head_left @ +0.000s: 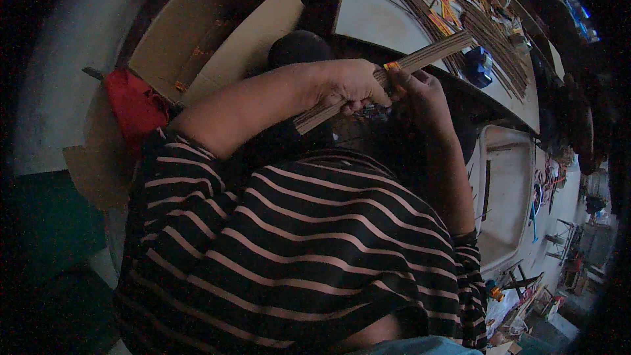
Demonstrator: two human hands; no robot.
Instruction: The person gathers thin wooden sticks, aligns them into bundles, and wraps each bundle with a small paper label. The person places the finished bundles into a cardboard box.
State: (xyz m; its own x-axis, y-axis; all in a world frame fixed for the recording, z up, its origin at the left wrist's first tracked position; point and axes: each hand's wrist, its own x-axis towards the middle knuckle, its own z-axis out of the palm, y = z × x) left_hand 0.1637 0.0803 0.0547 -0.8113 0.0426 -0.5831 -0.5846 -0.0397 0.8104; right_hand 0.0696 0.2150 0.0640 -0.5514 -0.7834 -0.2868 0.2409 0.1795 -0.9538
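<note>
Stick bundle (437, 51) is pinched in grip of left hand (360, 80) and of right hand (424, 91), near orange band (392, 66); if either loosens, sticks could slide apart

The shirt (315, 236) is black, loose and soft, crossed by narrow, pale pinkish stripes with wider dark bands between them. From where I stand, the cloth folds and sags, so the stripes bend into long curves. Its 2 sleeves carry the same pattern: the left sleeve (181, 177) is short and roomy, the right sleeve (468, 269) creased. Past them, both forearms (269, 95) are bare, and so are the left hand (358, 82) and right hand (424, 95). Light blue cloth (420, 347) shows lowest, perhaps another garment; it's too dim to be sure.
</note>
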